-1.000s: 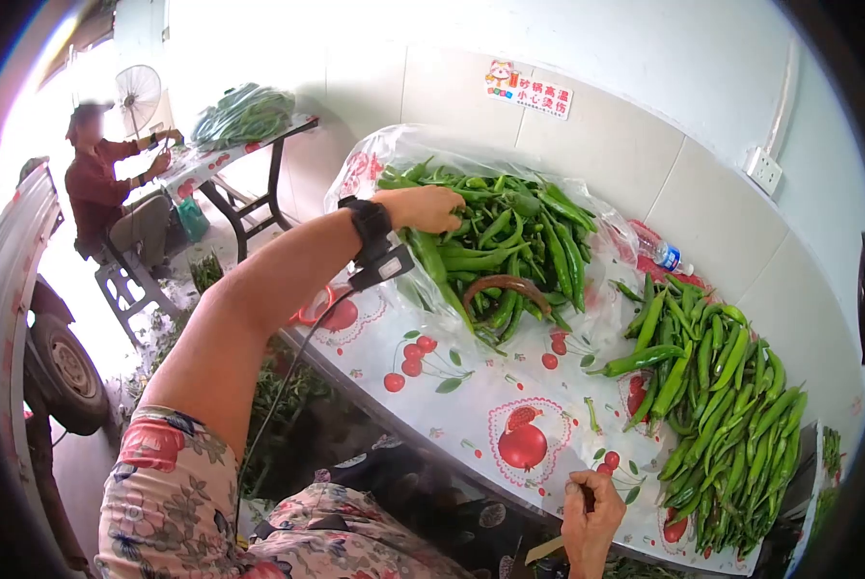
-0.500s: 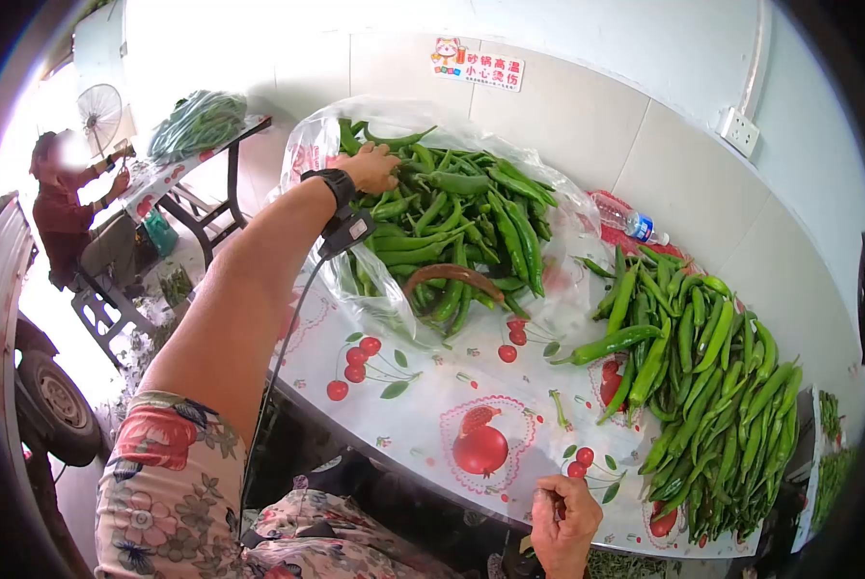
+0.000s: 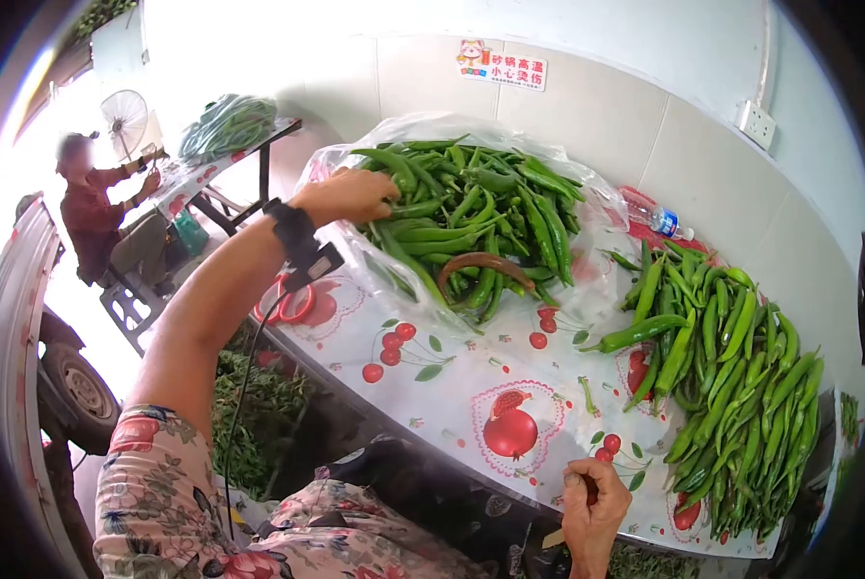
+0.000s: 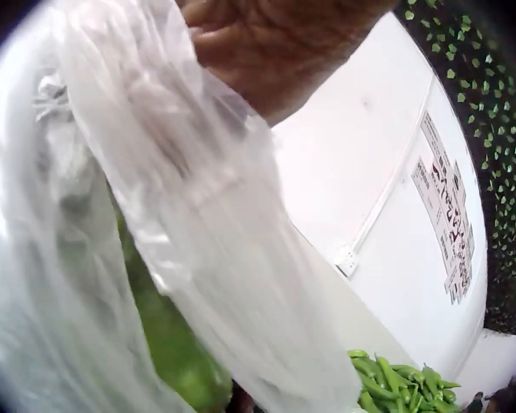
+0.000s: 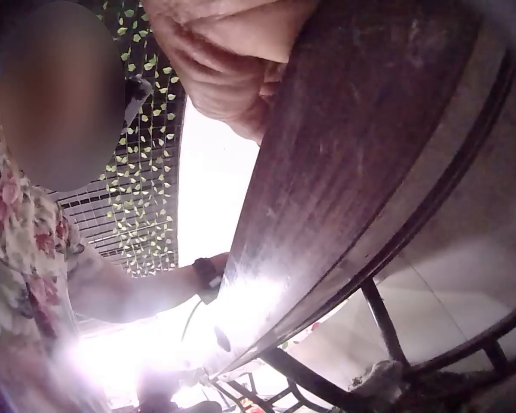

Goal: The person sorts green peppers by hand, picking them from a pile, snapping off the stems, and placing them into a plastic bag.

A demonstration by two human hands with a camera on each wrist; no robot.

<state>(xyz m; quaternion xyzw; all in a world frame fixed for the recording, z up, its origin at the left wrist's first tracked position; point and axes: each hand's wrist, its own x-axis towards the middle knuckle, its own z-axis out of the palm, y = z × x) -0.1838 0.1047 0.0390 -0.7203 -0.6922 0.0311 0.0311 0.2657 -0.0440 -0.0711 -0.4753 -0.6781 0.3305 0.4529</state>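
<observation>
My left hand (image 3: 350, 195) is at the left side of a clear plastic bag (image 3: 408, 130), its fingers bent down at the edge of the green peppers (image 3: 466, 207) heaped inside. What the fingertips hold is hidden; I cannot tell if they grip a pepper. In the left wrist view the bag's crumpled plastic (image 4: 232, 249) covers part of that hand, with a green pepper (image 4: 176, 344) behind it. My right hand (image 3: 594, 507) rests at the table's front edge, fingers loosely curled, nothing visible in them. A brownish-red curved pepper (image 3: 485, 263) lies on the heap's front.
A second pile of green peppers (image 3: 741, 386) covers the table's right end. A plastic bottle (image 3: 659, 214) lies by the wall. Orange-handled scissors (image 3: 297, 301) lie left of the bag. A short green stem (image 3: 588, 396) is on the cherry-print tablecloth (image 3: 432, 386). Another person (image 3: 99, 212) sits at a far table.
My left hand has drawn back from the top-left of the pepper heap toward the bag's left edge. The right hand stays near the table edge. The head view has swung slightly left.
</observation>
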